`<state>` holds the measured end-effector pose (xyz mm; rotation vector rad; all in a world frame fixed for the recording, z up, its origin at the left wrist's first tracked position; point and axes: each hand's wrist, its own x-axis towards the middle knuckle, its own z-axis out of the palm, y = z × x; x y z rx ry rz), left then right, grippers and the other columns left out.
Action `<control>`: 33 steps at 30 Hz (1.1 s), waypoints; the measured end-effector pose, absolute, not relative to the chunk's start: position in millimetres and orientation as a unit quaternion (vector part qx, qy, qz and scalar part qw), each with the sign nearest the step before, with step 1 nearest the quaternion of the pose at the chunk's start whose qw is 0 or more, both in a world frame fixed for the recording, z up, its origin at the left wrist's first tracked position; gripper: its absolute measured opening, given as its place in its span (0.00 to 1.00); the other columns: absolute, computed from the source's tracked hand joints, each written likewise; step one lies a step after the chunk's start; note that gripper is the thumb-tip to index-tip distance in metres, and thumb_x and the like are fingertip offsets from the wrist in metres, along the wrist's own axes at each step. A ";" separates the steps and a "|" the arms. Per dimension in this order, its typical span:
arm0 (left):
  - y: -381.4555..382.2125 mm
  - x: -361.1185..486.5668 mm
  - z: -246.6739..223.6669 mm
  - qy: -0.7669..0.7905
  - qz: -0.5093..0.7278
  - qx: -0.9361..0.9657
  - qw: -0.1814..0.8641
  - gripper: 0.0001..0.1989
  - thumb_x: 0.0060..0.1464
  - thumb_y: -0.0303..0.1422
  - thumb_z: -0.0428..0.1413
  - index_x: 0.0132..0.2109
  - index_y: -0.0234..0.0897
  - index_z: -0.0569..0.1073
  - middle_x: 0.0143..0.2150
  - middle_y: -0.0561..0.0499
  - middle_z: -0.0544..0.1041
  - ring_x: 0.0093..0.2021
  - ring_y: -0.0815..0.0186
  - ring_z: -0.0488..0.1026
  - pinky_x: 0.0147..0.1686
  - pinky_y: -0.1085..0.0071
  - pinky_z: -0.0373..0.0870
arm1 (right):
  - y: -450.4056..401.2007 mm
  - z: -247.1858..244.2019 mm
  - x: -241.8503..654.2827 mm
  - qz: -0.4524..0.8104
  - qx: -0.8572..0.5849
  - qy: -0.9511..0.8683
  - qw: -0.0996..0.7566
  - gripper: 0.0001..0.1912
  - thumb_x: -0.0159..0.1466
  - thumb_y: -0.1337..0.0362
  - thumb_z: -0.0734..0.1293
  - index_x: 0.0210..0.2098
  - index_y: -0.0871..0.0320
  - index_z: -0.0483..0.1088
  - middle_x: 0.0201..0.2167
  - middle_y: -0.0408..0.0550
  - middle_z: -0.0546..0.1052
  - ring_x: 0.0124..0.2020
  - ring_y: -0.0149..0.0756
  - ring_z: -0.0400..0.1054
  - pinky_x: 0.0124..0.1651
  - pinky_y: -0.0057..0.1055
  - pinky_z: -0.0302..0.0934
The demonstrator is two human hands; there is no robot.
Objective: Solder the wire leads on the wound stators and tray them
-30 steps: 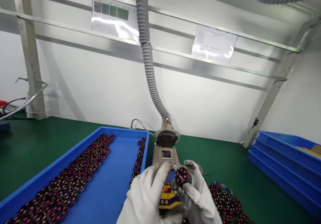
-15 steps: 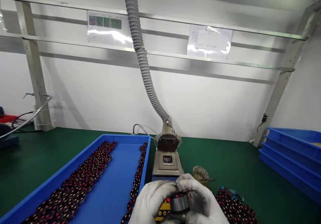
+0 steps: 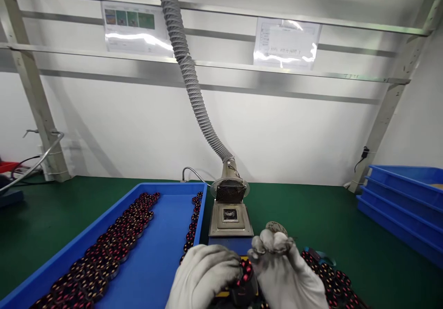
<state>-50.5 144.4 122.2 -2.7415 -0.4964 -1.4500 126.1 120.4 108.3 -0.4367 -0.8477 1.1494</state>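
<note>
White gloves with grey smudges cover both hands at the bottom centre. My left hand (image 3: 209, 274) has its fingers wrapped round a round black part (image 3: 245, 283) with red spots on top. Just right of that part, my right hand (image 3: 282, 263) is raised with its fingers curled together; whatever it may hold is too small to make out. Behind the hands stands a metal device (image 3: 231, 219) with a square opening, below a fan hood (image 3: 230, 191). A yellow panel is mostly hidden by the hands.
A blue tray (image 3: 157, 253) on the left holds rows of black round parts. More such parts (image 3: 334, 279) lie at the right, near a small bowl (image 3: 276, 227). Stacked blue trays (image 3: 401, 212) stand far right. A grey hose (image 3: 194, 92) hangs to the hood.
My right hand has moved up and away from the black part, its fingers now curled higher. The part has tilted in my left hand, showing its red spots. The view has shifted slightly.
</note>
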 end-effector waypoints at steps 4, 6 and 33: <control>145.4 -54.4 117.9 -0.175 -0.466 -0.866 0.049 0.12 0.56 0.36 0.56 0.47 0.40 0.66 0.42 0.52 0.76 0.46 0.64 0.71 0.48 0.71 0.65 | 120.9 107.0 116.7 0.559 -0.232 -0.423 0.674 0.15 0.43 0.53 0.76 0.29 0.49 0.73 0.27 0.46 0.73 0.32 0.43 0.69 0.39 0.42 0.65; 145.6 -52.6 115.1 -0.180 -0.477 -0.858 0.058 0.14 0.56 0.37 0.56 0.49 0.40 0.66 0.44 0.51 0.76 0.48 0.64 0.70 0.48 0.71 0.65 | 119.9 107.1 106.9 0.583 -0.242 -0.443 0.637 0.21 0.42 0.53 0.76 0.35 0.50 0.73 0.28 0.48 0.75 0.35 0.47 0.71 0.40 0.44 0.65; 131.7 -37.1 120.4 -0.325 -0.603 -0.623 -0.379 0.11 0.44 0.32 0.59 0.39 0.48 0.77 0.42 0.54 0.78 0.44 0.64 0.73 0.44 0.79 0.68 | 126.3 98.5 87.4 0.612 -0.231 -0.369 0.660 0.20 0.44 0.58 0.77 0.33 0.57 0.72 0.29 0.48 0.77 0.34 0.40 0.72 0.41 0.36 0.66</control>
